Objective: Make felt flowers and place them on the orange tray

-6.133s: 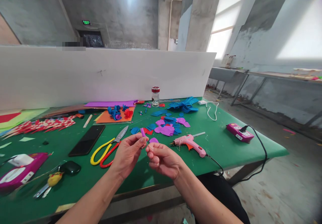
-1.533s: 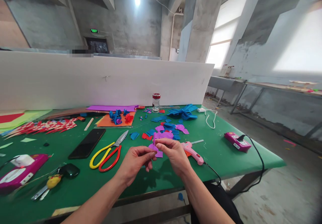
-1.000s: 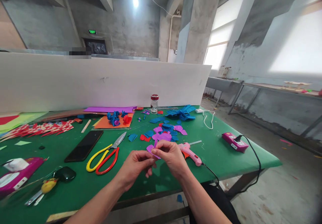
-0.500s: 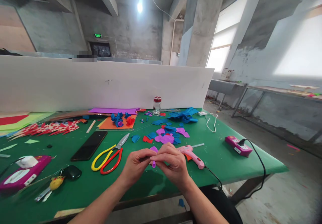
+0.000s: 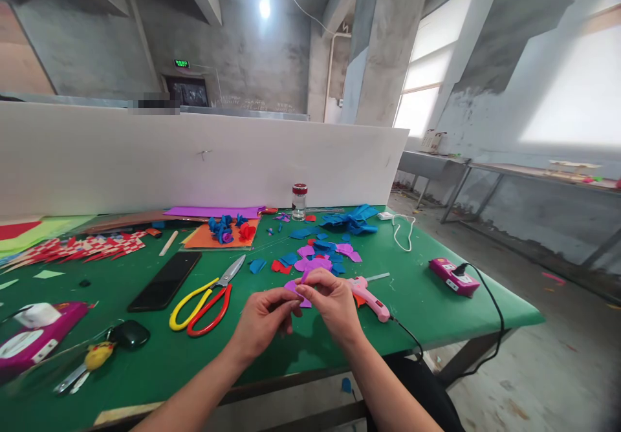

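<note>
Both hands meet over the front of the green table (image 5: 412,290). Between my left hand (image 5: 268,319) and my right hand (image 5: 332,306) is a small purple paper piece (image 5: 291,286), pinched by the fingers of each. Its lower part is partly hidden by the fingertips. Just behind lie purple, blue and red cut pieces (image 5: 281,266). A pink glue gun (image 5: 371,299) rests beside my right hand. To the left of my left hand are scissors (image 5: 208,299) with one yellow and one red handle.
A black phone (image 5: 165,281), keys (image 5: 129,334) and a magenta power strip (image 5: 43,338) lie left. Finished-looking blue and red paper flowers (image 5: 222,228) sit on orange paper. Behind stand a lidded jar (image 5: 299,202) and a white board (image 5: 242,160). Another power strip (image 5: 453,277) is right.
The purple piece has shifted from a rolled shape pointing down to a flatter part showing above the fingers. My hands have changed their grip, and the view has moved slightly.
</note>
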The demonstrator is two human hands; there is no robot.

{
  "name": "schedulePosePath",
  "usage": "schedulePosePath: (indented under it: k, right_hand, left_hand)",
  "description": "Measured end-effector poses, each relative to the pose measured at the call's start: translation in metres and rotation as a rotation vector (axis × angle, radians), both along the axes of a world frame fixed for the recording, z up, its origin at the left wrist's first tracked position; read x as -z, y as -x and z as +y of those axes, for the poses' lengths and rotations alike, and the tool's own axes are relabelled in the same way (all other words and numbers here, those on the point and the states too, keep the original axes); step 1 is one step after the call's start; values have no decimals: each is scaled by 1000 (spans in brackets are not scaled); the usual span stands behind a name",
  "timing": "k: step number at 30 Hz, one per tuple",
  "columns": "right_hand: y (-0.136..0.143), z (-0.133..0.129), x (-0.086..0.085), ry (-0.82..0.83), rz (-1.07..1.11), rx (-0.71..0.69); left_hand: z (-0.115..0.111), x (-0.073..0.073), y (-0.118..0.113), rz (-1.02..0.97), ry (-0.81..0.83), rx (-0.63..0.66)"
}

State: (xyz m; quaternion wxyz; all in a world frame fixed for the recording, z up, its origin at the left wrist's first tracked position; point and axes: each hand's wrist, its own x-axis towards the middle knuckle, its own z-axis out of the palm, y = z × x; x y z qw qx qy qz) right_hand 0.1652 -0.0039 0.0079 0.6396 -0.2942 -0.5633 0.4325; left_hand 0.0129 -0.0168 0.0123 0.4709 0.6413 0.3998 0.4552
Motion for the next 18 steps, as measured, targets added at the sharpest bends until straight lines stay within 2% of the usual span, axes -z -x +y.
schedulePosePath:
  k: [18]
  right_hand:
    - [4,2,7,39,-59,27]
  left_hand:
    - [1,1,-3,-60,21,3]
